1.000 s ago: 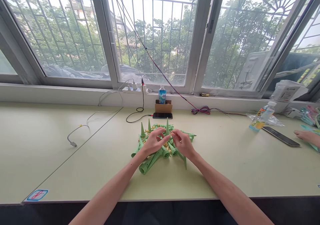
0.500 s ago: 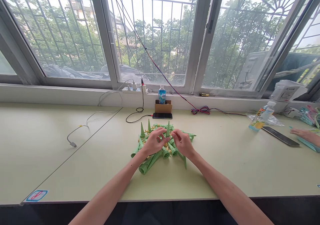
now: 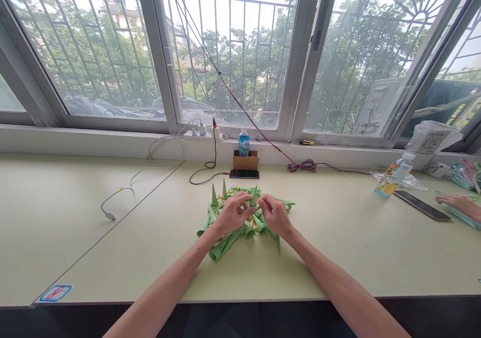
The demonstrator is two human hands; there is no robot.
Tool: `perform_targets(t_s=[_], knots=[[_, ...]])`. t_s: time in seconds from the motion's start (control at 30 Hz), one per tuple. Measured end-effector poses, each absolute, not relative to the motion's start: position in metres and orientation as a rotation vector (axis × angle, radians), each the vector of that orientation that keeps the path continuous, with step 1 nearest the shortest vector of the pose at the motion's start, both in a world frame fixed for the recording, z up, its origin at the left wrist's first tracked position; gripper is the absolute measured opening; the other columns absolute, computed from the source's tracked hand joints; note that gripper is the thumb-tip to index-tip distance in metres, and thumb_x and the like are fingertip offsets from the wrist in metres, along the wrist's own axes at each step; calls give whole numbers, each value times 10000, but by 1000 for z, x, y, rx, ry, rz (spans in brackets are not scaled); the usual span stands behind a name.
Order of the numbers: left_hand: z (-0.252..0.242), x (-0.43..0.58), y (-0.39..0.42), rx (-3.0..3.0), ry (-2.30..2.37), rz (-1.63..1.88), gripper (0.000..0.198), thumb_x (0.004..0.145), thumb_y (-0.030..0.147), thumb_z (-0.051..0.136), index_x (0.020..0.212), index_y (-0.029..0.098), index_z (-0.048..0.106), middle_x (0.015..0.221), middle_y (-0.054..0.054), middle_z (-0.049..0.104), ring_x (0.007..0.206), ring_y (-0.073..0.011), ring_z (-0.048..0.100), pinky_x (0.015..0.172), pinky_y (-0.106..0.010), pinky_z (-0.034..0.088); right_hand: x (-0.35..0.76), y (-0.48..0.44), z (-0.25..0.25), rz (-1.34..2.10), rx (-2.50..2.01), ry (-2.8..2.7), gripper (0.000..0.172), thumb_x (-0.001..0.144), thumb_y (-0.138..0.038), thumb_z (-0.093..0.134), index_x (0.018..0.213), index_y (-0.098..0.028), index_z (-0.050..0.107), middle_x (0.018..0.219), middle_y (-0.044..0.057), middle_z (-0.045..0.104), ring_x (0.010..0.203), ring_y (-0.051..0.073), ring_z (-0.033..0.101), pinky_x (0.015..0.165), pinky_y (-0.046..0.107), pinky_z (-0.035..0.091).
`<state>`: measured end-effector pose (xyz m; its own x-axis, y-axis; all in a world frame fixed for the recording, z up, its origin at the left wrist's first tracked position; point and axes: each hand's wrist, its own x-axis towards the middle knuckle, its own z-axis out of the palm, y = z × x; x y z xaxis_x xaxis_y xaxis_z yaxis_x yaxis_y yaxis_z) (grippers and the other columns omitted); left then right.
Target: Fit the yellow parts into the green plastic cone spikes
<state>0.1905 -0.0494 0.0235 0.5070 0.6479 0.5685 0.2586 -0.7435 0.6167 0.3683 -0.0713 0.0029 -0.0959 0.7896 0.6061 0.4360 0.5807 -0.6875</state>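
A green plastic watering spike (image 3: 254,196), cone tip up and leaning slightly right, is pinched between the thumb and fingers of my left hand (image 3: 233,212). Close on its right side is my right hand (image 3: 275,213), thumb and fingertips pressed together; whatever they grip is too small and covered to make out. Beneath and around both hands lies a heap of similar green spikes (image 3: 221,248), some with round threaded open ends facing me. Small yellow parts show among them. Two cones (image 3: 214,196) stand upright at the heap's left.
Behind the heap lie a phone (image 3: 244,174) and a small cardboard box (image 3: 245,161) with a blue-labelled bottle (image 3: 243,142). Cables (image 3: 302,165) run along the sill. To the right are a drink bottle (image 3: 394,175), a dark phone (image 3: 421,205) and another person's hand (image 3: 460,205).
The held spike has sunk slightly and tipped a little to the right. Both hands stay almost where they were.
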Motion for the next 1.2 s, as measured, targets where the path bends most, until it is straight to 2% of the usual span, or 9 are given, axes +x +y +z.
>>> perform_targets(t_s=[0.2, 0.47, 0.8, 1.07, 1.2], knots=[[22, 190, -49, 2342, 722, 1155, 190, 889, 345, 561, 976, 178, 585, 897, -35, 524, 644, -87, 540, 454, -169, 456, 368, -72, 3, 402, -1045, -1719, 305, 959, -400, 422, 749, -190, 491, 519, -66, 350, 462, 93, 281, 470, 224, 237], [19, 190, -46, 2368, 706, 1153, 199, 892, 321, 565, 1031, 188, 617, 971, -55, 568, 655, -88, 562, 500, -189, 500, 369, -69, 2, 373, -1081, -1735, 345, 956, -415, 405, 691, -199, 444, 512, -59, 357, 465, 99, 280, 470, 229, 240], [21, 191, -49, 2382, 690, 1140, 234, 906, 337, 548, 1072, 201, 641, 988, -71, 580, 657, -98, 556, 490, -200, 501, 368, -70, 1, 337, -1119, -1743, 387, 959, -407, 371, 661, -189, 484, 496, -54, 356, 462, 101, 300, 479, 232, 244], [19, 193, -47, 2350, 713, 1192, 206, 897, 310, 565, 1066, 208, 623, 1016, -62, 587, 668, -94, 575, 498, -199, 511, 366, -70, 2, 362, -1129, -1678, 422, 971, -458, 349, 634, -204, 364, 514, -60, 317, 477, 99, 273, 483, 228, 241], [19, 192, -46, 2334, 720, 1211, 194, 897, 306, 564, 1051, 199, 614, 1017, -59, 585, 651, -86, 572, 475, -189, 495, 366, -70, 2, 392, -1143, -1661, 423, 976, -465, 330, 656, -200, 411, 511, -60, 341, 466, 100, 282, 483, 228, 255]])
